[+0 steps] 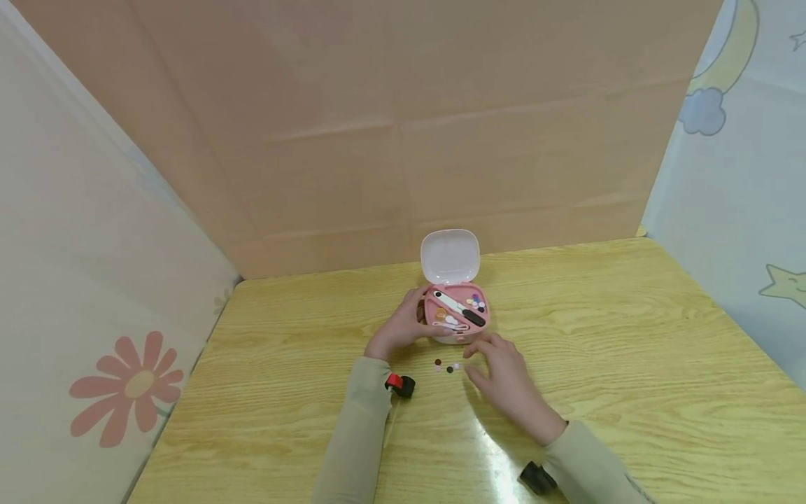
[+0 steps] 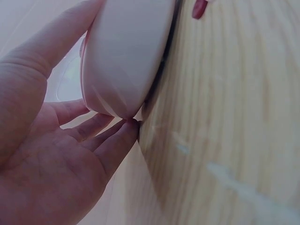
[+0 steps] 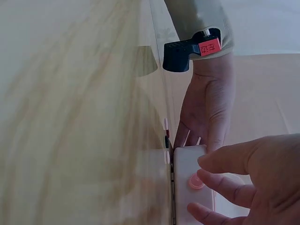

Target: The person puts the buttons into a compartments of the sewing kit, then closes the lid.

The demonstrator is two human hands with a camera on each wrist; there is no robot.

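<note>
Head view: at centre, the left hand (image 1: 406,322) grips the pink case (image 1: 462,290), lid (image 1: 450,257) raised; a black-and-white tool (image 1: 474,318) lies diagonally, small discs (image 1: 481,306) upper right of it.

Left wrist: thumb and fingers hold the case, upper middle.

Right wrist: the right hand (image 3: 276,180), lower right, loosely spread.

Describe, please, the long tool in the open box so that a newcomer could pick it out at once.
On the wooden table stands a small pink box, its pale lid raised and the person's left hand gripping its side. Inside, the tool lies slantwise, with small round buttons to its right. Its long white part and black end set it apart from them.
</note>
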